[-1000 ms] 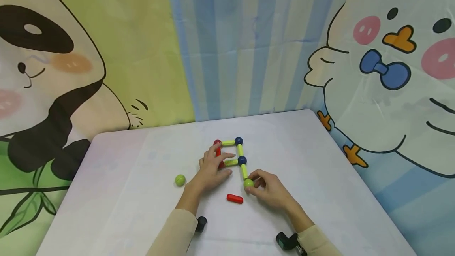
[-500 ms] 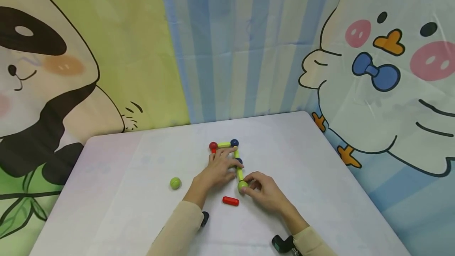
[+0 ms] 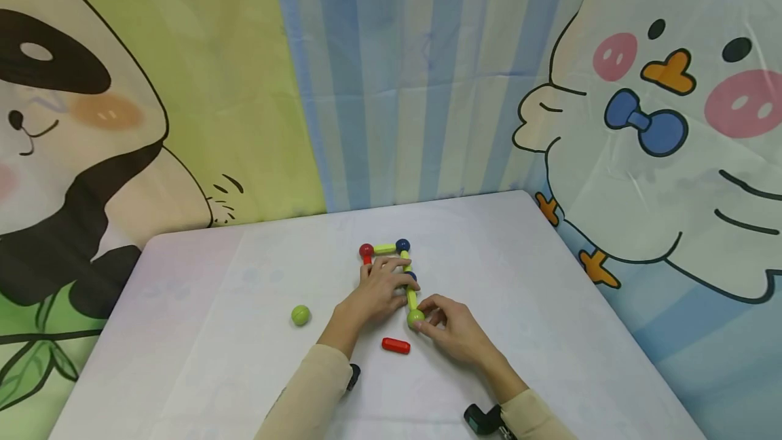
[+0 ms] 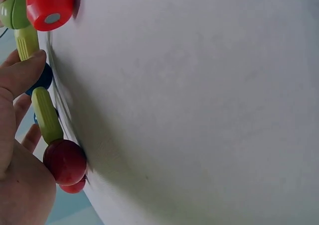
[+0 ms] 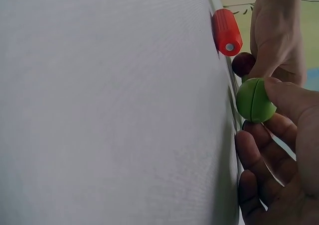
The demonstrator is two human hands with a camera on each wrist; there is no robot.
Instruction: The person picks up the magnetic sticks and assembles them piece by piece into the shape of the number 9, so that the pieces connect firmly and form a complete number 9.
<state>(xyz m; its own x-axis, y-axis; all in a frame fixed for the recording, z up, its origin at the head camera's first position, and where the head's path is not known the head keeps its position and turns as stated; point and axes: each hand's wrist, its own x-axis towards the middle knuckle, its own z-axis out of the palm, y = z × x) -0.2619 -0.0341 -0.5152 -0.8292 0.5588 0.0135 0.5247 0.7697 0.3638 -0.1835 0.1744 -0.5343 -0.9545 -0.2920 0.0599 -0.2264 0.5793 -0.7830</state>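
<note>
A frame of magnetic rods and balls lies on the white table. My left hand [image 3: 380,289] is over its near part, thumb and fingers pinching the nearer blue ball [image 4: 46,78]. My right hand [image 3: 455,331] pinches a green ball [image 5: 255,100] between thumb and fingers, at the near end of a yellow-green rod [image 3: 412,299] that runs to that blue ball. A red ball [image 3: 366,250], another yellow-green rod [image 3: 385,248] and a second blue ball [image 3: 402,245] form the far side. Under the left palm sits a dark red ball [image 4: 65,161], hidden in the head view.
A loose red rod [image 3: 396,345] lies in front of the hands. Off to the left, a second green ball [image 3: 300,315] rests on the table [image 3: 201,358]. Cartoon-printed curtains [image 3: 391,87] stand behind the table and along its right side.
My left hand has shifted right from the frame's red side onto the nearer blue ball. The right hand keeps its pinch on the green ball. The head view has turned slightly.
</note>
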